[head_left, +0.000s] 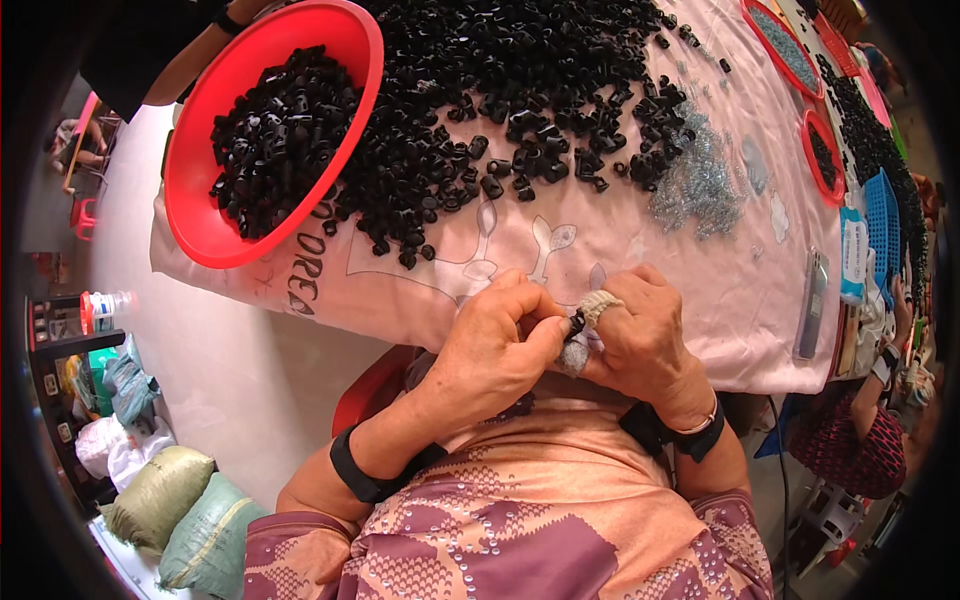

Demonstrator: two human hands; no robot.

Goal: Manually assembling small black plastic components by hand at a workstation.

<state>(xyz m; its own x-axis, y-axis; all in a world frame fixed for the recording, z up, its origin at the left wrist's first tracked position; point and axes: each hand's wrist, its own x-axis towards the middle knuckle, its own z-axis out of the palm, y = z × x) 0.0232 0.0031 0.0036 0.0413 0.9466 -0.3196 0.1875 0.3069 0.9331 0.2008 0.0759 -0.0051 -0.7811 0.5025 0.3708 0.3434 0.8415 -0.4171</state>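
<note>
Close in front of my body, my left hand (500, 345) and my right hand (645, 335) meet at the table's near edge. Between their fingertips is a small black plastic part (577, 321), pinched from both sides and partly hidden. A cream cloth finger cover (601, 304) wraps one finger of the right hand, and a greyish cover (573, 356) shows just below the part. Beyond my hands, a large heap of similar black parts (540, 75) spreads over the pink cloth (400, 300). Small clear or silvery pieces (700, 185) lie in a pile to its right.
A tilted red bowl (190, 205) full of black parts stands at the far left, near another person's arm (195, 60). A phone (812, 303), a blue basket (883, 225) and red trays (838, 185) line the right. Sacks (165, 490) lie lower left.
</note>
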